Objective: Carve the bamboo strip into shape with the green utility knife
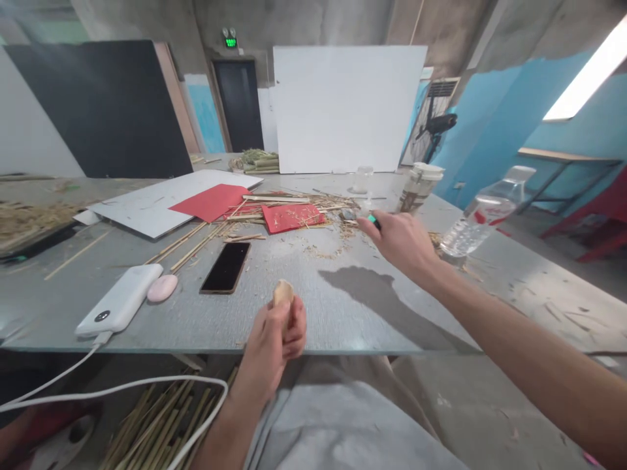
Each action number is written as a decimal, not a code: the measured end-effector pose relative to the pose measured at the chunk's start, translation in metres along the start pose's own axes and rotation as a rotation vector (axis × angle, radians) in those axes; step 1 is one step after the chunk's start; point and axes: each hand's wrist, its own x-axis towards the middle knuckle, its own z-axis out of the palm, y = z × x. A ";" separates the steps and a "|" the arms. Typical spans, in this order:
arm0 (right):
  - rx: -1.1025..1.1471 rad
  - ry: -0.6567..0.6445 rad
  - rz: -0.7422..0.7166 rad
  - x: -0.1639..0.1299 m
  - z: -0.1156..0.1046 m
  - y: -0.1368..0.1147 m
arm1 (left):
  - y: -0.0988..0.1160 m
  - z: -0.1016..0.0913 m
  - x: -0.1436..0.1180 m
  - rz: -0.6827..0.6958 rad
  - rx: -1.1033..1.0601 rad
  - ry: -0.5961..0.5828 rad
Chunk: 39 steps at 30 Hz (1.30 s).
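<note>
Lap in grey cloth nearest the lens, with a bundle of bamboo sticks on the floor to its left and a white cable looping across them; left to right on the grey surface: white power bank, pink oval case, black phone lying face up, red paper sheets among split bamboo strips and shavings, a clear water bottle tipped on its side near the far right edge.

Left hand held just off the near edge, grip closed around a short piece of bamboo; cut end pale and rounded; long axis roughly upright, upper end pointing up and away from the body; lower part hidden in the fist.

Right hand extended over the shavings, grip closed on a green-handled tool; only the green tip shows; blade hidden, so kind uncertain.

Judgement: work is midway; many strips already split and much waste lies about; the piece in hand looks barely worked, and more sticks wait below.
</note>
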 end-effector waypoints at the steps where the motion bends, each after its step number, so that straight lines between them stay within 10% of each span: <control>1: 0.003 -0.025 -0.009 -0.006 0.004 0.004 | 0.000 0.000 0.005 -0.006 -0.049 -0.035; 13: 0.026 -0.264 -0.063 -0.036 0.062 0.007 | -0.007 0.000 0.024 -0.063 -0.086 -0.084; 39: 0.044 -0.405 -0.032 -0.043 0.056 -0.001 | 0.000 -0.004 0.030 -0.146 -0.151 -0.103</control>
